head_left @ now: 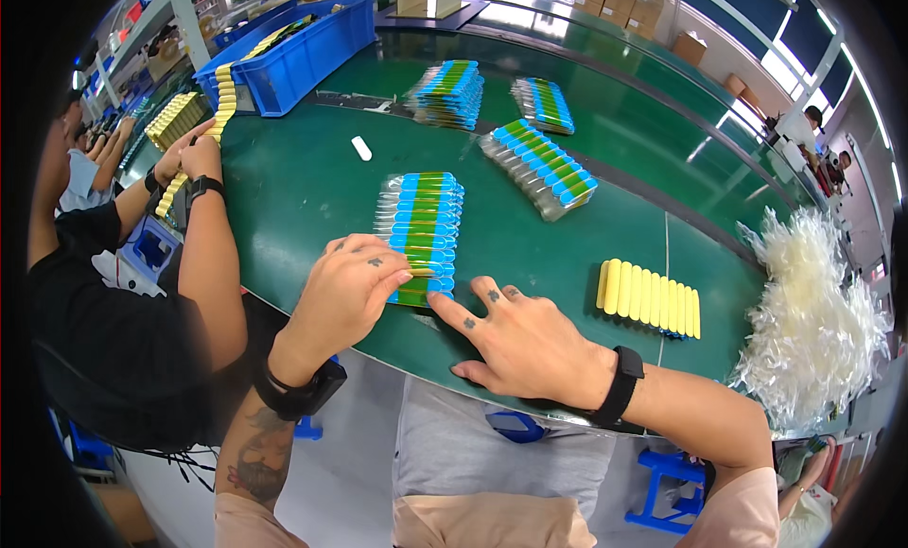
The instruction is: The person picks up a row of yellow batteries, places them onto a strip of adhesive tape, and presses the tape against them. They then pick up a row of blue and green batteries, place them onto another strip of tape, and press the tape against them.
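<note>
We're apparently aligning the blue-green bundle [426, 212]: left hand [350, 285] pinching its near end, right hand [532, 347] unclenched at its corner; next needs even pressure.

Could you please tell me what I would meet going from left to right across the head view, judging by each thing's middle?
Blue bin, left hand, blue-and-green pack at the hands, right hand, row of yellow pieces, heap of whitish strips.

blue-green stack [426, 212] partly hidden by left hand [348, 285], far people [832, 174] too small to see well, lower-right person [815, 512] cut off
</note>
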Motion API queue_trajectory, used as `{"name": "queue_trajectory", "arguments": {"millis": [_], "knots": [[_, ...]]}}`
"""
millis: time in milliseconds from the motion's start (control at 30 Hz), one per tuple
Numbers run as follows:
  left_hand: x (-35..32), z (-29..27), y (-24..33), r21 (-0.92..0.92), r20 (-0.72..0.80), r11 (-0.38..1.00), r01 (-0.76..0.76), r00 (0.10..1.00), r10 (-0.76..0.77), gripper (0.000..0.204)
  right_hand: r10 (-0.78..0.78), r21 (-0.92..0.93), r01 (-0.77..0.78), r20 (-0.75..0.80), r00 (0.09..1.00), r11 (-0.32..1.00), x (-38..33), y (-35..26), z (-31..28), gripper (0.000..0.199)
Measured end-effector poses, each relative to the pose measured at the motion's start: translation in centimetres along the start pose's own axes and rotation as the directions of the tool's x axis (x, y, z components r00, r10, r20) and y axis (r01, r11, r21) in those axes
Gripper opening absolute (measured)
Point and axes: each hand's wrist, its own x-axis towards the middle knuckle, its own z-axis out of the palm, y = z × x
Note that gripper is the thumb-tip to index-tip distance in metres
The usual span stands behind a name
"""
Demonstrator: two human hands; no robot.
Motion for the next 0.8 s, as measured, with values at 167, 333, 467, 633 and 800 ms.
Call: {"name": "queue_trajectory", "arguments": {"millis": [167,333,467,633,800], "knots": [[0.5,0.0,-0.4,-0.077,-0.297,0.997,-0.015,0.955,-0.009,0.015,0.063,0.039,-0.066,0.078,0.995,0.997,1.4,0.4,0.0,0.081],[2.9,-4.3,-2.2,-0.76,-0.569,0.63,-0.16,0.634,-0.524,0.029,0.057,0.055,-0.064,0.125,0.99,0.996,2.0,0.4,-0.4,0.081],[2.4,-8.1,0.5,-0.789,-0.608,0.528,-0.314,0.521,-0.599,0.033,0.054,0.044,-0.059,0.105,0.993,0.997,1.6,0.6,-0.4,0.076],[-4.4,-2.5,6.3,-0.385,-0.745,0.922,0.034,0.578,-0.332,0.04,-0.11,0.464,0.313,-0.414,0.904,0.829,-2.1,-2.3,-1.8,0.057],[-7.0,4.6,14.4,-0.32,-0.614,0.945,-0.065,0.774,-0.155,0.037,0.059,0.754,0.317,-0.425,0.903,0.576,-3.8,-4.0,-1.9,0.05]]}}
